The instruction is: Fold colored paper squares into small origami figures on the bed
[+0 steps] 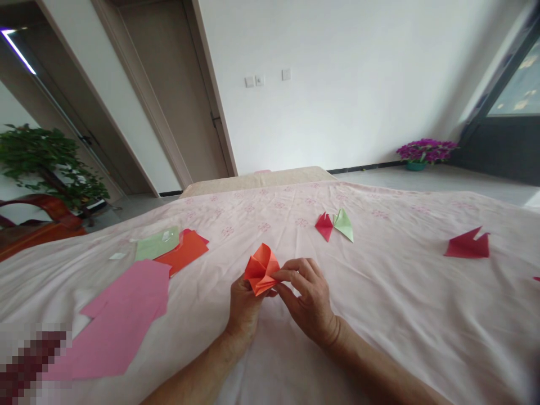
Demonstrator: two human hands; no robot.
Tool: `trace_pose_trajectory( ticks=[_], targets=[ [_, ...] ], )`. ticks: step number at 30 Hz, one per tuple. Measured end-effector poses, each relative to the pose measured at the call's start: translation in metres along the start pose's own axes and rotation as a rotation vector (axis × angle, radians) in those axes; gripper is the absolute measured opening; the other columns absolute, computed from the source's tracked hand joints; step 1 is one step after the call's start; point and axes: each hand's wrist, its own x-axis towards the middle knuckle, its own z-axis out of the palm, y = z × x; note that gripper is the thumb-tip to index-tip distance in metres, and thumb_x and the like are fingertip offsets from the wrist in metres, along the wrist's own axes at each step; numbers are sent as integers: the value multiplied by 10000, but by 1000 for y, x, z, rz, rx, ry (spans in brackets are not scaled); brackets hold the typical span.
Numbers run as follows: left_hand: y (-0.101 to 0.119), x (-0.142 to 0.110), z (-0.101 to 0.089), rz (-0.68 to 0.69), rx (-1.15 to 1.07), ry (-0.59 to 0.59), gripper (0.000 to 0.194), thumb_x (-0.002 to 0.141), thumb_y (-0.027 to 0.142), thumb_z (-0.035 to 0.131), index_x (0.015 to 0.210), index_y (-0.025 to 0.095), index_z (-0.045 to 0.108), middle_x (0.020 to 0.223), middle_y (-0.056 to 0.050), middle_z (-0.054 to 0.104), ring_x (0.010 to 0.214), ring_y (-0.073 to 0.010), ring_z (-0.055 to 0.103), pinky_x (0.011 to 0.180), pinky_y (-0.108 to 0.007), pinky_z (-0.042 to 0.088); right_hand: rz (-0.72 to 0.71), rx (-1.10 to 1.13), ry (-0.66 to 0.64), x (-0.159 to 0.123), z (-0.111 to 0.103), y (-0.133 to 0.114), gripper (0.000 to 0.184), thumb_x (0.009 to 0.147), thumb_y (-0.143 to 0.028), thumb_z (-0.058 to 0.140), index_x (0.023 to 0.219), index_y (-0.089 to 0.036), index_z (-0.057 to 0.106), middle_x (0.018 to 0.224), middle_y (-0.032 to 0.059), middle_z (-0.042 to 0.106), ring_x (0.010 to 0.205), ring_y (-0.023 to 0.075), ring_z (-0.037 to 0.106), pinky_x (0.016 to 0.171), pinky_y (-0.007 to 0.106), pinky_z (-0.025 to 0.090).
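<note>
Between my hands, above the bed sheet, is a partly folded sheet of orange paper [262, 269] with several flaps standing up around a hollow middle. My left hand [244, 306] grips it from below on the left, its fingers mostly hidden behind the paper. The thumb and fingers of my right hand [307, 298] pinch the paper's lower right edge. Beyond my hands lie a red folded paper piece [324, 226] and a pale green one [343, 225], side by side. A larger dark red folded piece [469, 244] rests farther right.
Pink paper sheets [126, 315] lie at the left, with orange sheets [185, 253] and a light green sheet [157, 243] beyond them. A pink patterned cloth [379, 304] covers the surface. A leafy plant [42, 160] stands at far left, purple flowers [426, 151] by the wall.
</note>
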Motion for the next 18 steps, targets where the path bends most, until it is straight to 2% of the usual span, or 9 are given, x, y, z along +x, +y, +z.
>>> trace_pose_trajectory(
  ticks=[6,11,14,18],
  targets=[
    [-1,0,-2,-7,-34,-63,226,604,248,836,739,109,719,684,-24,697,609,-140,614,568,-250,541,80,80,-42,-2,-1,1,89,832,-202,670,906,-246,694,861,36,570,789,181,509,687,333,405],
    [-2,1,-3,-45,-53,-144,174,636,247,825,705,110,743,648,-27,695,586,-123,609,545,-226,533,186,227,-40,-5,1,4,34,855,-242,650,874,-231,677,893,38,534,834,182,511,728,340,427],
    [-3,0,-3,-55,-76,-155,178,648,254,824,733,114,754,704,-47,718,609,-127,623,546,-226,541,230,334,-36,-6,1,6,63,880,-251,620,856,-226,674,940,44,519,885,180,519,770,340,445],
    [-5,1,-5,-60,-114,-156,175,648,254,827,733,118,757,723,-57,729,628,-137,640,560,-232,551,227,339,-56,-8,1,8,99,892,-236,602,874,-246,700,940,40,516,871,171,523,754,331,450]
  ],
)
